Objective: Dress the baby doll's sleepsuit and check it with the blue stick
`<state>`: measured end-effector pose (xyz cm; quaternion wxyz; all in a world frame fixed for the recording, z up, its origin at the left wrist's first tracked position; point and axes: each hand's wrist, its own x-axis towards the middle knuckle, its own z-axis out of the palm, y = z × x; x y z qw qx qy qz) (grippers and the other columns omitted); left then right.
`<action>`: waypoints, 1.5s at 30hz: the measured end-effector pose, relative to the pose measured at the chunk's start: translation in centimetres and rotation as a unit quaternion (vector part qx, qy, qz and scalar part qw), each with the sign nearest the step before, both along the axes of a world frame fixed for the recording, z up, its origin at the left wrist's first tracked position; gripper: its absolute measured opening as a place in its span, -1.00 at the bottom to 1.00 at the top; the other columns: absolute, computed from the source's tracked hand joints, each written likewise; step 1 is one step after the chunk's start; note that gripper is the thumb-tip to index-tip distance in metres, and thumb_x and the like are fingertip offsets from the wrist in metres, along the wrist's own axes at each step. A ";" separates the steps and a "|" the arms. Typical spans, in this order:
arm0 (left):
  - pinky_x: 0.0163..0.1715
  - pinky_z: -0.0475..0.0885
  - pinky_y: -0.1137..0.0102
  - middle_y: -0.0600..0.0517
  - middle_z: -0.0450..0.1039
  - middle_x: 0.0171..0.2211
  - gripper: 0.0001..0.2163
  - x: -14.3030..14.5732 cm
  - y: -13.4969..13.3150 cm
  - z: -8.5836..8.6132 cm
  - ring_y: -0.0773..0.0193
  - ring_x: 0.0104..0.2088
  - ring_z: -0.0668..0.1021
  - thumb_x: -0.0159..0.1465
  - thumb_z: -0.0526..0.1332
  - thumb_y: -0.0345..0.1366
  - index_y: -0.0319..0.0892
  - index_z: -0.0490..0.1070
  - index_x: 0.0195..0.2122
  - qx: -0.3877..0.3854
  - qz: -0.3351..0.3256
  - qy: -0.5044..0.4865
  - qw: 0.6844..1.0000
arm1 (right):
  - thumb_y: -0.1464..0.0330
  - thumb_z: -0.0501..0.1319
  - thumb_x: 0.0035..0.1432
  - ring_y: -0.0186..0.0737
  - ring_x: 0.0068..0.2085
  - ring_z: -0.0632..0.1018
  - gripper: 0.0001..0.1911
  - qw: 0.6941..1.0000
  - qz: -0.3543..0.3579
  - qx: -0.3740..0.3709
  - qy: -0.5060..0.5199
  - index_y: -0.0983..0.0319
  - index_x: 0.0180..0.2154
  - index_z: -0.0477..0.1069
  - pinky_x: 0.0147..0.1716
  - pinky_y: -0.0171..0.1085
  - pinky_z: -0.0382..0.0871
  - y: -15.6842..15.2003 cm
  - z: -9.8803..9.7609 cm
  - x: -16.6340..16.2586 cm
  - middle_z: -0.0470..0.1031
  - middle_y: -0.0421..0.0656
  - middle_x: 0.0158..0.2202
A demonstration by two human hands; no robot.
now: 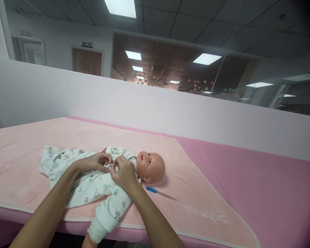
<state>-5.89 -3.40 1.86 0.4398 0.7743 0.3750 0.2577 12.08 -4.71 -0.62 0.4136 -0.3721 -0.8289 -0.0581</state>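
Note:
A baby doll (pixel 152 167) lies on its back, its head to the right, dressed in a white patterned romper (pixel 93 187). Over the doll's chest, my left hand (pixel 94 162) pinches the front edge of the romper between thumb and fingers. Close beside it, my right hand (pixel 123 172) also grips the romper's front near the neck, fingers bent together. Whether a fastener sits between the fingertips is too small to make out. One sleeved arm of the doll hangs over the near edge of the table.
A thermometer-like stick with a blue cap (pixel 151 190) lies beside the doll's head. Beneath is a pink blanket (pixel 201 193) with white lettering, on a darker pink table cover (pixel 281 179). Behind rises a white partition (pixel 155 106) with a glass window above.

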 end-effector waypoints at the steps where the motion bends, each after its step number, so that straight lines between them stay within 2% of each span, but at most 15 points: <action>1: -0.36 0.29 0.44 0.08 0.27 -0.42 -0.73 0.0 0.0 0.0 0.29 -0.36 0.36 -0.06 0.32 -0.17 -0.17 0.28 -0.44 0.004 0.003 -0.003 1.000 | 0.40 0.09 -0.01 -0.36 -0.48 0.38 -0.97 1.000 0.002 -0.001 0.001 0.21 -0.47 0.22 -0.52 -0.38 0.10 0.0 0.0 0.0 0.37 -0.25 -0.46; 5: -0.37 0.28 0.46 0.09 0.28 -0.43 -0.76 0.1 0.0 -0.1 0.32 -0.38 0.35 -0.04 0.32 -0.22 -0.18 0.27 -0.48 0.010 0.006 -0.017 1.000 | 0.41 0.08 -0.01 -0.36 -0.46 0.39 -0.97 1.000 0.009 0.001 0.004 0.21 -0.47 0.22 -0.50 -0.39 0.11 0.1 -0.1 -0.1 0.37 -0.24 -0.46; 9: -0.37 0.29 0.46 0.08 0.33 -0.41 -0.79 0.1 0.1 -0.3 0.31 -0.38 0.38 -0.04 0.32 -0.23 -0.18 0.36 -0.41 -0.005 0.018 -0.019 1.000 | 0.42 0.08 -0.01 -0.36 -0.46 0.38 -0.98 1.000 0.009 0.002 0.005 0.21 -0.47 0.23 -0.50 -0.39 0.11 0.2 -0.2 -0.1 0.37 -0.23 -0.46; 18: -0.34 0.35 0.40 0.03 0.44 -0.47 -0.77 0.2 0.4 -0.3 0.21 -0.36 0.46 -0.05 0.29 -0.21 -0.20 0.49 -0.37 -0.005 0.036 -0.011 0.999 | 0.42 0.09 -0.04 -0.34 -0.46 0.37 -0.95 1.000 0.010 0.004 0.009 0.21 -0.50 0.20 -0.50 -0.38 0.10 0.3 -0.2 0.0 0.35 -0.24 -0.48; 22: -0.35 0.34 0.40 0.02 0.43 -0.46 -0.76 0.1 0.2 -0.2 0.22 -0.37 0.45 -0.04 0.29 -0.21 -0.21 0.47 -0.37 -0.010 0.027 -0.014 1.000 | 0.42 0.08 -0.05 -0.36 -0.47 0.36 -0.95 1.000 0.019 -0.001 0.010 0.21 -0.50 0.19 -0.50 -0.39 0.10 0.2 -0.1 0.0 0.34 -0.25 -0.49; 29: -0.34 0.30 0.44 0.08 0.33 -0.42 -0.83 0.3 0.0 -0.4 0.30 -0.36 0.40 -0.02 0.30 -0.28 -0.18 0.33 -0.46 0.005 0.007 -0.042 0.999 | 0.42 0.08 -0.07 -0.36 -0.47 0.36 -0.95 1.000 0.023 0.001 0.014 0.21 -0.51 0.18 -0.50 -0.39 0.10 0.3 -0.1 -0.1 0.33 -0.25 -0.50; 33: -0.35 0.30 0.44 0.06 0.33 -0.41 -0.80 0.3 -0.1 -0.5 0.29 -0.35 0.39 -0.02 0.30 -0.24 -0.19 0.30 -0.47 0.027 0.006 -0.039 0.999 | 0.43 0.08 -0.07 -0.36 -0.47 0.36 -0.97 1.000 0.022 0.002 0.012 0.21 -0.50 0.20 -0.50 -0.38 0.10 0.3 -0.2 0.0 0.35 -0.24 -0.49; 37: -0.35 0.32 0.42 0.03 0.37 -0.38 -0.76 0.1 0.1 -0.6 0.26 -0.35 0.40 -0.05 0.30 -0.16 -0.20 0.32 -0.48 0.049 0.014 -0.025 0.998 | 0.43 0.08 -0.07 -0.35 -0.46 0.37 -0.99 1.000 0.023 0.004 0.002 0.21 -0.49 0.22 -0.49 -0.38 0.11 0.4 -0.2 0.0 0.36 -0.23 -0.48; 45: -0.39 0.32 0.40 0.02 0.40 -0.42 -0.72 0.1 0.1 -0.7 0.24 -0.38 0.42 -0.06 0.30 -0.13 -0.20 0.40 -0.40 0.047 0.032 -0.007 0.998 | 0.43 0.08 -0.07 -0.35 -0.47 0.36 -0.98 1.000 0.014 -0.001 -0.011 0.21 -0.49 0.23 -0.50 -0.38 0.11 0.3 0.0 0.0 0.35 -0.23 -0.49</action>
